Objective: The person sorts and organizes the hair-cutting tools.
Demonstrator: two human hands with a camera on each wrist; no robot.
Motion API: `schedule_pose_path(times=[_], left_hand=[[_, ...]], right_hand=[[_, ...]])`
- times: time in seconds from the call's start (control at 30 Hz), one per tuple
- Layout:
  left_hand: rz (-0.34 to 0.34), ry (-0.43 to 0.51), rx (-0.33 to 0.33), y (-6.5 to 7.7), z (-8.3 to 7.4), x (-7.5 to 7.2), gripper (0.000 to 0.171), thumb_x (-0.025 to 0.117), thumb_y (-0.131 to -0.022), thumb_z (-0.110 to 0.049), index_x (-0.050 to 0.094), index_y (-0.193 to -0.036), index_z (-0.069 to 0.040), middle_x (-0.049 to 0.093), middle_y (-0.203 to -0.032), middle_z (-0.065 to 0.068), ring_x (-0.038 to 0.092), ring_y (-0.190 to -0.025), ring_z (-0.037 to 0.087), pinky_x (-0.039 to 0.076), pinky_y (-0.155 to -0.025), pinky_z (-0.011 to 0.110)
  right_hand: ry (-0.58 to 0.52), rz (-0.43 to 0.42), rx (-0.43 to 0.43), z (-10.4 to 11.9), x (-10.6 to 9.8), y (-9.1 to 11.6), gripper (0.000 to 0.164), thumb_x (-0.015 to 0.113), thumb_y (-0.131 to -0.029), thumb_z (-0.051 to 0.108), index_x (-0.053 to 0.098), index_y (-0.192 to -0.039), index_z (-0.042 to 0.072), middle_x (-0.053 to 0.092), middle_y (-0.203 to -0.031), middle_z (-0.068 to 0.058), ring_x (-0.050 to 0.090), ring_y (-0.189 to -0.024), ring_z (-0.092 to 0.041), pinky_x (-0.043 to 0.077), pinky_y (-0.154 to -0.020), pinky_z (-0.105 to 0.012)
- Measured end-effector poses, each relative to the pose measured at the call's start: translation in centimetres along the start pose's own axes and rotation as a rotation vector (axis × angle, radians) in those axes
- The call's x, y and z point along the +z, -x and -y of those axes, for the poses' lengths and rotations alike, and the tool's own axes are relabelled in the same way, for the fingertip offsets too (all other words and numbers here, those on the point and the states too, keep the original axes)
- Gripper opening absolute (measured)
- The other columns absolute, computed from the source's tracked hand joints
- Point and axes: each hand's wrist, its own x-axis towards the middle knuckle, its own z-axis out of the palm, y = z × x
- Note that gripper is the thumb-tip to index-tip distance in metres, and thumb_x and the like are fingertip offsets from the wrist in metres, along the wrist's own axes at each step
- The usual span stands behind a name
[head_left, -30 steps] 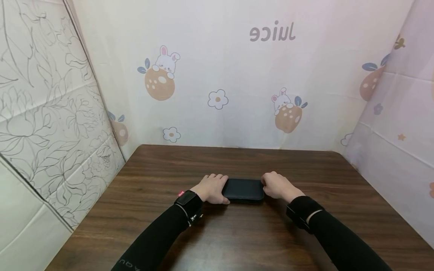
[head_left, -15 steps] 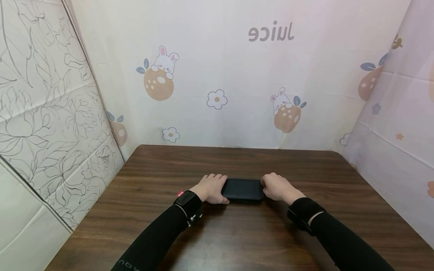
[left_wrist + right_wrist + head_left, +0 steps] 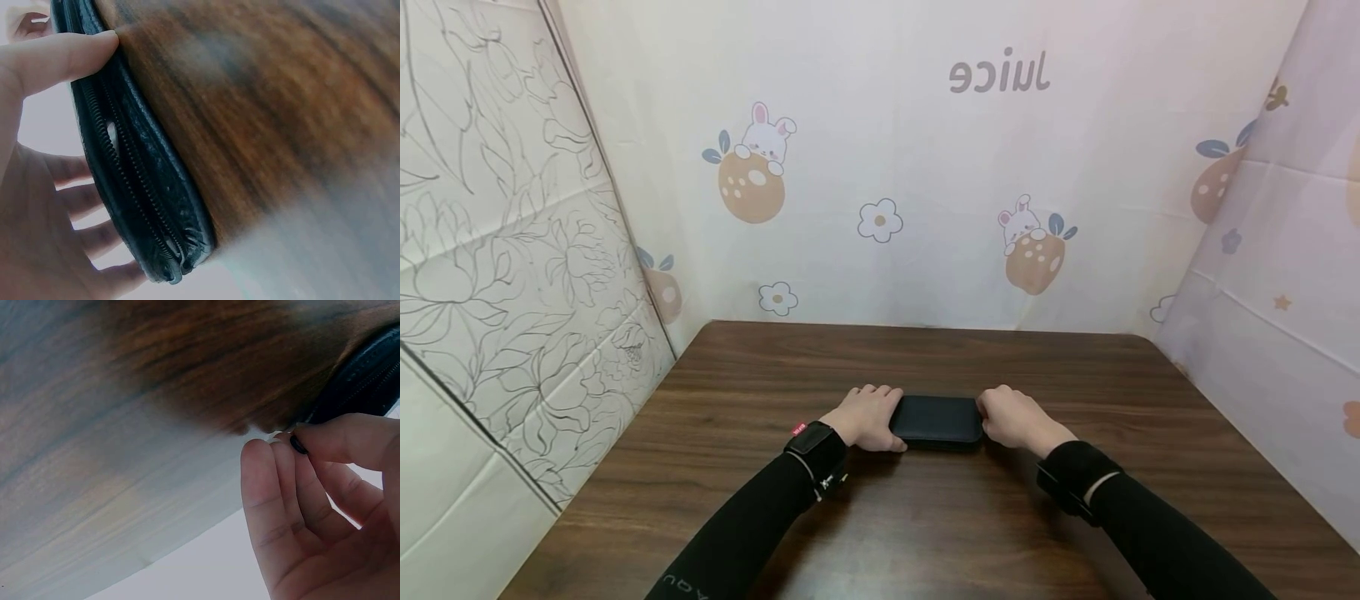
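Observation:
A dark zip-around wallet (image 3: 938, 419) lies flat on the wooden table. My left hand (image 3: 868, 418) grips its left end, with the thumb (image 3: 81, 53) on the zipped edge and the fingers spread on the other side. Along that edge in the left wrist view, the zipper's (image 3: 134, 169) two rows of teeth stand apart, and a small pale patch shows between them. At the wallet's right end is my right hand (image 3: 1011, 414). Its thumb and index finger pinch a small black zipper pull (image 3: 298, 444), mostly hidden by the fingertips in the right wrist view.
The brown wooden table (image 3: 925, 358) extends around the wallet on all sides. Behind it hangs a pale printed curtain (image 3: 880, 150), with a flower-patterned panel (image 3: 512, 250) at left and another curtain (image 3: 1270, 275) at right.
My right wrist has shifted very slightly to the right. The wallet and both hands' holds look the same.

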Motion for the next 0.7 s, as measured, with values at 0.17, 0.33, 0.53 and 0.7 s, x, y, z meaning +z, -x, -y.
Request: schedule_pose_path(times=[0.17,0.33,0.53,0.7], left_hand=[[-0.001,-0.006,0.0,-0.03,0.01,0.03,0.088,0.073,-0.087,-0.055,0.039,-0.156,-0.013,0.046,-0.155,0.006,0.043,-0.141,0.029,0.033,-0.114,0.049],[0.006,-0.008,0.003,0.01,0.03,-0.03,0.088,0.073,-0.087,-0.056,0.038,-0.157,-0.014,0.045,-0.155,0.006,0.043,-0.141,0.029,0.033,-0.115,0.05],[0.005,-0.031,0.001,-0.05,0.09,-0.12,0.089,0.072,-0.087,-0.057,0.037,-0.157,-0.014,0.045,-0.155,0.006,0.043,-0.14,0.029,0.034,-0.114,0.049],[0.007,-0.029,-0.001,-0.09,0.07,-0.19,0.089,0.072,-0.088,-0.057,0.037,-0.157,-0.014,0.045,-0.156,0.006,0.043,-0.14,0.029,0.034,-0.114,0.049]], right_hand=[[-0.014,-0.013,-0.026,0.03,0.0,0.23,0.03,0.053,-0.092,-0.007,0.05,-0.07,0.013,0.029,-0.061,0.002,0.027,-0.052,-0.013,0.022,-0.053,-0.03],[-0.014,-0.012,-0.01,0.14,0.08,0.24,0.025,0.054,-0.091,-0.006,0.056,-0.073,0.01,0.035,-0.061,0.001,0.032,-0.052,-0.013,0.026,-0.052,-0.03],[-0.017,-0.016,0.002,0.51,-0.02,0.42,0.028,0.053,-0.089,-0.008,0.052,-0.069,0.011,0.031,-0.061,0.001,0.03,-0.052,-0.014,0.025,-0.051,-0.03],[0.0,-0.02,0.003,0.79,-0.08,0.75,0.032,0.054,-0.089,-0.007,0.045,-0.067,0.013,0.029,-0.061,0.002,0.029,-0.052,-0.014,0.024,-0.052,-0.03]])
